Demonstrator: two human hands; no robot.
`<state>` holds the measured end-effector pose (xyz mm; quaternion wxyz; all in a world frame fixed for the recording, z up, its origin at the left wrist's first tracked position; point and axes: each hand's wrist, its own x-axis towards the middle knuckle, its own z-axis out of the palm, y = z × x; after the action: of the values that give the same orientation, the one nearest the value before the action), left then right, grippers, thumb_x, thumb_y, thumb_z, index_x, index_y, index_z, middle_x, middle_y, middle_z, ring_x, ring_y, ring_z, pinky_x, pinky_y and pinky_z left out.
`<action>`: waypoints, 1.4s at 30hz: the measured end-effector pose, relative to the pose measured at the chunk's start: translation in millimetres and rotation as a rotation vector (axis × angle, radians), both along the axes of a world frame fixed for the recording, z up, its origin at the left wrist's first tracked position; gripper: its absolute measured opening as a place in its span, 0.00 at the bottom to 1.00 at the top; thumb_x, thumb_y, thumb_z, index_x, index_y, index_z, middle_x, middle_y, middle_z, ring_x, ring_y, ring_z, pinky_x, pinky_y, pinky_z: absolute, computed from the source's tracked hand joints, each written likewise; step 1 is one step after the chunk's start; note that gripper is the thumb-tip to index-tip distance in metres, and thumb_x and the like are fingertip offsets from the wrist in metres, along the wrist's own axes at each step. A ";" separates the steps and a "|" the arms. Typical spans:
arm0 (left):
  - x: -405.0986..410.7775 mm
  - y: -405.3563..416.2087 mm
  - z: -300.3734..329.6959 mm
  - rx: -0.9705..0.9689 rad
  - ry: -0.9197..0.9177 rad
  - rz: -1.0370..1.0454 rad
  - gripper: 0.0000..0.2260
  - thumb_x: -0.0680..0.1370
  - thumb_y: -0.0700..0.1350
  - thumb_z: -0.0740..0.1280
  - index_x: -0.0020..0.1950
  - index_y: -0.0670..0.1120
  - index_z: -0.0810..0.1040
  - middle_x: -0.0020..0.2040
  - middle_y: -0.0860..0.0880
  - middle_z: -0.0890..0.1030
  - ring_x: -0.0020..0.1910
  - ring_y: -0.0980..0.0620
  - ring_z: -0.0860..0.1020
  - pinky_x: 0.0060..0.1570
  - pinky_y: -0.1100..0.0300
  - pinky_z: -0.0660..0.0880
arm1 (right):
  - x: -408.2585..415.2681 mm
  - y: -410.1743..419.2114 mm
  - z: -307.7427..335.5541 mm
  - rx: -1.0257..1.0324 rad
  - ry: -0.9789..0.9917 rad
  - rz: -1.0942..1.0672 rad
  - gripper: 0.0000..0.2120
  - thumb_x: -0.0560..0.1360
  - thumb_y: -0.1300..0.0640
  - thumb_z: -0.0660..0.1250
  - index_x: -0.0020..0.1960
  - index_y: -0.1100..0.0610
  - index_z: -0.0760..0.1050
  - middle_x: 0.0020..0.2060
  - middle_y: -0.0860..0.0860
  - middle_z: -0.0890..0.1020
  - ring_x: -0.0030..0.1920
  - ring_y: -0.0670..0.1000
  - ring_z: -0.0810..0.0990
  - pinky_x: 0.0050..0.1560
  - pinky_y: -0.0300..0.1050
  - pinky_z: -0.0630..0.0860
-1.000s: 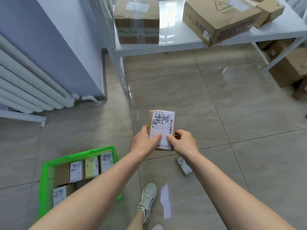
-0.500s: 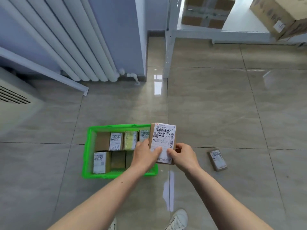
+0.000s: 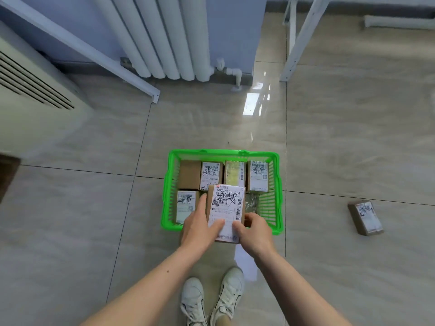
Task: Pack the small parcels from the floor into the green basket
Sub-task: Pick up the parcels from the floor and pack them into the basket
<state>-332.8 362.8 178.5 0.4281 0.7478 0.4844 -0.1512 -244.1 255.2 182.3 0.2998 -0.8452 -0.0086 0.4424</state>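
Head view, looking straight down at a tiled floor (image 3: pixel 341 137). Both hands grip one small parcel (image 3: pixel 227 208) over the near half of the green basket (image 3: pixel 277 184). Left hand (image 3: pixel 200 228) wraps the parcel's left edge, index finger running up the side, thumb pressed on the white label. Right hand (image 3: pixel 253 229) pinches the lower right corner, thumb on the label face, fingers curled behind. So both hands are closed on that parcel, not spread. The parcel is brown cardboard, label up with scribbled black marker over the print, long axis pointing away from the person; its near end sticks out past the basket's near rim. Can't tell whether it touches anything below.

Basket contents: back row of four parcels side by side, namely a plain brown box (image 3: pixel 189 174), a labelled box (image 3: pixel 211 175), a yellowish-label box (image 3: pixel 234 172) and another labelled box (image 3: pixel 259 176) at the right end. Front left holds one more labelled parcel (image 3: pixel 186 208). Front right shows something clear and crinkly (too blurred to identify).

One loose parcel (image 3: pixel 366 217) lies flat on the floor, well to the right of the basket, label up, skewed to the tile lines.

White sneakers (image 3: pixel 211 300) stand just behind the basket. A white radiator (image 3: pixel 164 36) is on the far wall, a cream vented unit (image 3: pixel 35 95) at left and a white frame leg (image 3: pixel 299 43) at upper right.
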 end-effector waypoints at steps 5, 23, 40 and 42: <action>-8.5 10.0 -54.3 -0.010 0.000 0.023 0.34 0.72 0.51 0.69 0.74 0.63 0.55 0.61 0.53 0.81 0.57 0.46 0.80 0.56 0.53 0.76 | -8.5 12.1 -50.1 -0.006 -0.002 0.005 0.11 0.73 0.56 0.67 0.54 0.55 0.80 0.48 0.50 0.85 0.51 0.54 0.82 0.54 0.51 0.78; -4.7 53.1 -220.0 0.151 -0.060 -0.052 0.35 0.72 0.57 0.68 0.73 0.70 0.51 0.61 0.50 0.80 0.56 0.44 0.78 0.55 0.48 0.77 | 0.3 57.1 -212.2 -0.082 -0.123 0.196 0.10 0.71 0.55 0.63 0.44 0.60 0.80 0.41 0.59 0.85 0.42 0.61 0.84 0.42 0.51 0.81; -29.2 51.9 -266.4 0.316 -0.108 -0.212 0.34 0.71 0.55 0.71 0.72 0.59 0.58 0.56 0.49 0.81 0.53 0.44 0.79 0.48 0.51 0.78 | -16.6 67.7 -253.8 -0.084 -0.144 0.294 0.03 0.75 0.62 0.66 0.45 0.61 0.78 0.50 0.61 0.84 0.50 0.61 0.84 0.50 0.57 0.83; -28.9 48.8 -274.6 0.395 -0.043 -0.254 0.36 0.71 0.58 0.71 0.73 0.58 0.57 0.57 0.46 0.78 0.55 0.43 0.78 0.49 0.51 0.76 | -16.4 69.5 -266.4 -0.102 -0.150 0.317 0.10 0.74 0.60 0.68 0.54 0.62 0.80 0.53 0.59 0.84 0.54 0.60 0.83 0.54 0.55 0.81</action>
<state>-361.7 411.6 -96.2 0.2612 0.8751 0.3972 -0.0900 -260.5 324.7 -84.1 0.1817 -0.8779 -0.1416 0.4199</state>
